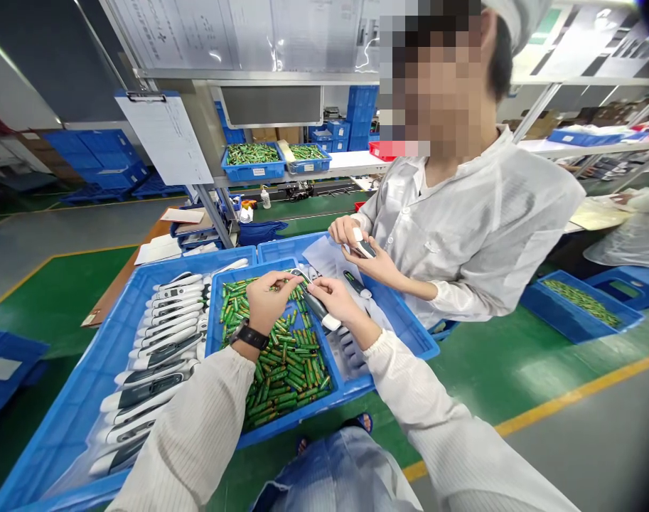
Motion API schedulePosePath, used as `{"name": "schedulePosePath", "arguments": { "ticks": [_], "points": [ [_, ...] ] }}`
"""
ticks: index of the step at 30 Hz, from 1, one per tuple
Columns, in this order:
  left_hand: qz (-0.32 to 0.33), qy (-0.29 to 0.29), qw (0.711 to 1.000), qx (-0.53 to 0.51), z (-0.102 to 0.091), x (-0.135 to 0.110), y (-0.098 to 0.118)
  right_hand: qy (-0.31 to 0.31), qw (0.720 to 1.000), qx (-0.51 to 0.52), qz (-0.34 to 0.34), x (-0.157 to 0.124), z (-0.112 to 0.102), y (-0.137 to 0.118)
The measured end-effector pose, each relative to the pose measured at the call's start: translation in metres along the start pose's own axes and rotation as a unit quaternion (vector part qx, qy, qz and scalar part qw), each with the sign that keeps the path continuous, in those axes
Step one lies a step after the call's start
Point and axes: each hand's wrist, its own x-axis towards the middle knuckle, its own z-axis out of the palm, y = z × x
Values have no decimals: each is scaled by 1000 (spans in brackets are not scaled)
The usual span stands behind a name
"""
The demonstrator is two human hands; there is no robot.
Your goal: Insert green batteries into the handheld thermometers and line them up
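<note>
Two hands of mine work on one dark grey and white handheld device [316,307], which slants over a blue tray [212,313] filled with loose green-and-gold batteries [281,384]. My right hand [338,300] has its fingers curled closely about the device's body, with the white end sticking out below them towards me. My left hand [268,300] meets it at the far end: thumb and fingers are drawn together in a pinch there, though I cannot tell whether anything small is caught between them. I wear a black watch [253,337] on my left wrist, and white striped sleeves cover both arms.

To the left of the batteries, a larger blue bin [79,391] holds a long row of similar devices [169,334] lying side by side. On the right, another blue bin [406,323] holds more of them with translucent sheeting. Just beyond it a co-worker [452,235] in a white coat holds a white and dark device [365,249] in both hands. Past the bins, two blue crates [254,171] of batteries stand on a shelf, near a hanging clipboard [164,139].
</note>
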Motion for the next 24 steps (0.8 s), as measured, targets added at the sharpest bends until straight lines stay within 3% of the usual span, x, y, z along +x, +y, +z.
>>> {"name": "schedulePosePath", "arguments": {
  "ticks": [8,16,21,24],
  "points": [
    [1,7,1000,-26,2,-2,1,-32,999,-40,-14,-1,-1,-2],
    [109,-43,993,-1,11,-8,-10,-28,997,-52,-41,0,-4,12],
    [59,-67,995,-49,16,-10,-10,-14,999,-34,-41,2,-2,13],
    [17,-23,994,-107,14,-9,-6,-1,999,-34,-40,2,-2,12]
  ]
}}
